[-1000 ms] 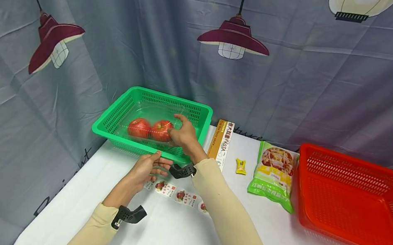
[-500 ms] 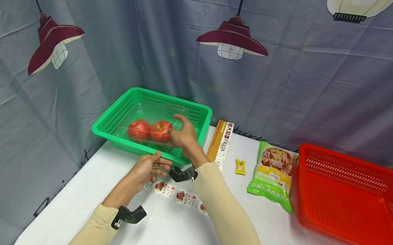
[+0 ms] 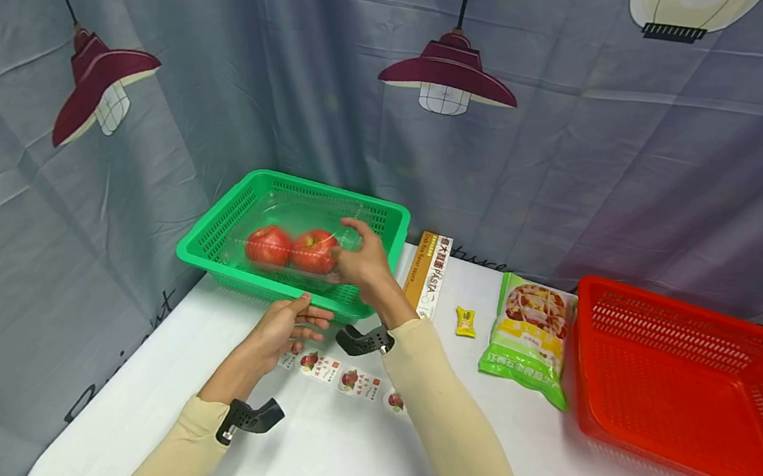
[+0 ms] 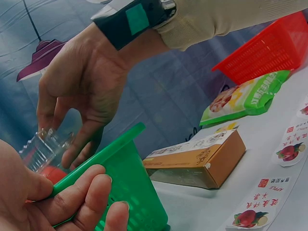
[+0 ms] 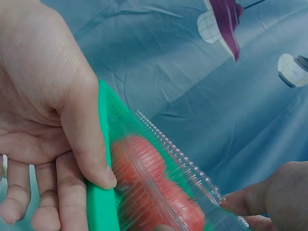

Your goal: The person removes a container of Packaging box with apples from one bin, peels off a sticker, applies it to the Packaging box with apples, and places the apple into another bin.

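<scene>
A clear plastic clamshell box [image 3: 285,215] with two red apples [image 3: 269,245] inside lies in the green basket [image 3: 330,188]. My right hand [image 3: 365,260] reaches over the basket and pinches the box's right edge between thumb and fingers. At the basket's front side, my left hand [image 3: 279,329] grips the rim. Its thumb laps over the rim and its fingers lie along the outer wall, as both wrist views show. In the right wrist view the box [image 5: 168,163] is tilted and its ridged edge runs to the right fingertips. The box's underside is hidden.
Apple-printed stickers [image 3: 350,381] lie in a strip in front of the basket. To its right are a pasta box [image 3: 429,273], a small yellow packet [image 3: 466,322], a green food bag [image 3: 530,336] and a red basket [image 3: 682,394]. A grey curtain hangs behind.
My right hand has risen slightly, and the clamshell box with its apples has shifted up a little with it. The left hand has stayed at the basket rim.
</scene>
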`<action>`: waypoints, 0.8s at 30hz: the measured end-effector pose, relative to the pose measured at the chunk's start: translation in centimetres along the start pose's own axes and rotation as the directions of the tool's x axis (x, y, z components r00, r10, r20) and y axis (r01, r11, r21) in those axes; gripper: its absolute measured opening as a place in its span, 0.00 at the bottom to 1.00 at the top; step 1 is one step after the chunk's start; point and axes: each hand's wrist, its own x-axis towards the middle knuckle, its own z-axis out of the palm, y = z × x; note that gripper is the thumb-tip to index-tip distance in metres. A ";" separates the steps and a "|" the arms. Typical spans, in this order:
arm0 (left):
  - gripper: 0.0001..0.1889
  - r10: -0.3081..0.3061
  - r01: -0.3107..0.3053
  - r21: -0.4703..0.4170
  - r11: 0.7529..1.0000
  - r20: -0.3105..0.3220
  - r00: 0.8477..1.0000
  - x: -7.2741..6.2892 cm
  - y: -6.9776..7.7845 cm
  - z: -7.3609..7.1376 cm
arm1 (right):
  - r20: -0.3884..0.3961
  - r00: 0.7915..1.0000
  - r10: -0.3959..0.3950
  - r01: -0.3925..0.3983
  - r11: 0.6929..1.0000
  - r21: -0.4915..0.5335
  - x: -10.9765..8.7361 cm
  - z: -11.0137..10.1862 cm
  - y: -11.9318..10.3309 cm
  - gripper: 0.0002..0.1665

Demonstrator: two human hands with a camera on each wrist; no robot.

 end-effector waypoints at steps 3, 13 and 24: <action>0.29 0.004 -0.004 0.000 1.000 0.001 1.000 0.0 0.0 0.1 | -0.001 1.000 0.002 -0.002 1.000 0.011 -0.2 -0.4 -0.2 0.34; 0.29 -0.004 0.004 -0.008 1.000 0.002 1.000 0.0 0.0 0.1 | 0.012 1.000 -0.013 0.012 0.999 0.035 -1.2 -1.5 -0.7 0.34; 0.28 -0.009 0.009 -0.014 1.000 -0.011 1.000 -0.2 0.1 0.1 | 0.008 0.999 -0.041 0.040 0.997 0.062 -2.6 -2.5 -1.3 0.33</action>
